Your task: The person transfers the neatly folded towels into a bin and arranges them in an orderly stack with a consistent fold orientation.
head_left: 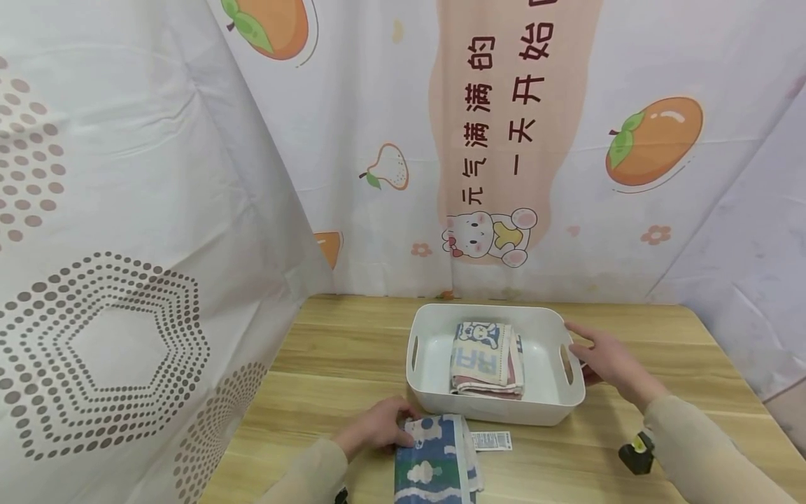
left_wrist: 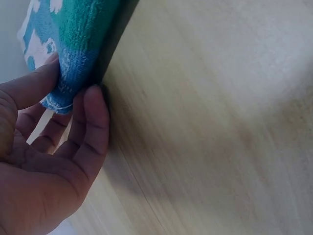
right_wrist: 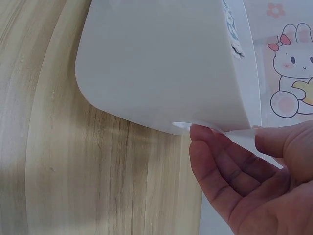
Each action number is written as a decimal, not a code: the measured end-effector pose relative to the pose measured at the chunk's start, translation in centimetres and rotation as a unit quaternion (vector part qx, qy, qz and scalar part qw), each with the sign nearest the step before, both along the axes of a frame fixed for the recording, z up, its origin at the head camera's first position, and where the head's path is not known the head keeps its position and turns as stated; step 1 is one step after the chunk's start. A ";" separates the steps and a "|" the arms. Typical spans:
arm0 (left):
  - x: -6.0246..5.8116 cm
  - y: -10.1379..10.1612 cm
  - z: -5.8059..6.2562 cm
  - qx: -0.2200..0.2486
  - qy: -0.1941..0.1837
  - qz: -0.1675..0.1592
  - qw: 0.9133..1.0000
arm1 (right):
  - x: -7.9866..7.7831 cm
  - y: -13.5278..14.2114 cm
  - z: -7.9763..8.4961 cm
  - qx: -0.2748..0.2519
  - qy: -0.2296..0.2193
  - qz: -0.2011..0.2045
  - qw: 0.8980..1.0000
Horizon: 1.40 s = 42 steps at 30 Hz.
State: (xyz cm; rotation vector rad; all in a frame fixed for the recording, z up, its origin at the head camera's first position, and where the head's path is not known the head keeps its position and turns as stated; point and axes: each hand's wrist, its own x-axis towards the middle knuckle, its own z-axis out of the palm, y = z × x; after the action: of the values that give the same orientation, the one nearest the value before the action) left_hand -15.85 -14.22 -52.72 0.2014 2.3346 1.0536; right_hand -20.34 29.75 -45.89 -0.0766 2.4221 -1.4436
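My left hand (head_left: 383,423) pinches the far left edge of a folded blue and green patterned towel (head_left: 434,458) at the table's near side. In the left wrist view, the thumb lies on top of the towel (left_wrist: 78,54) and the fingers curl beneath it. My right hand (head_left: 613,360) holds the right end of a white plastic storage bin (head_left: 418,392). The right wrist view has its thumb at the rim of the bin (right_wrist: 156,63) and fingertips by the handle opening. Inside the bin lies another folded towel (head_left: 481,357), beige and blue with a pink layer showing.
A white label with a barcode (head_left: 494,441) sticks out from beside the blue towel, in front of the bin. The wooden table (head_left: 340,350) meets a printed cloth (head_left: 378,231) hanging behind it. Another patterned cloth (head_left: 126,350) hangs at the left.
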 end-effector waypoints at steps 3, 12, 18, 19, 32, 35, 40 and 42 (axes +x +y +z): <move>0.1 0.1 -0.1 -0.003 0.001 0.000 1.000 | 0.0 0.0 0.0 0.004 0.000 0.001 1.000; 0.2 0.0 -0.2 -0.008 0.026 -0.025 0.999 | 0.1 -0.2 0.3 0.010 -0.002 -0.001 1.000; 0.4 -0.6 -0.4 -0.010 0.087 -0.050 0.995 | 0.0 -0.3 0.5 0.009 -0.003 0.000 1.000; 0.5 -0.7 -0.3 -0.008 0.095 -0.052 0.994 | 0.0 -0.3 0.5 0.009 -0.003 0.000 1.000; 0.7 -1.3 1.8 0.033 0.184 -0.111 0.976 | 0.3 -0.2 0.5 0.012 -0.001 -0.001 1.000; 0.7 -1.3 2.5 0.028 0.214 -0.134 0.967 | 0.3 -0.2 0.5 0.012 -0.001 -0.001 1.000; 0.8 -1.3 3.3 0.011 0.279 -0.182 0.943 | 0.2 -0.2 0.6 0.023 0.000 0.002 1.000; 0.9 -1.3 3.6 0.008 0.309 -0.200 0.930 | 0.1 -0.1 0.5 0.025 -0.001 0.002 1.000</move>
State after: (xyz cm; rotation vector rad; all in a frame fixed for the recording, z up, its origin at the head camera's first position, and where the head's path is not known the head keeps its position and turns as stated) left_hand -14.96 -15.50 -49.09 1.1061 2.6454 0.8804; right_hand -20.22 29.61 -45.37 -0.0692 2.4535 -1.3781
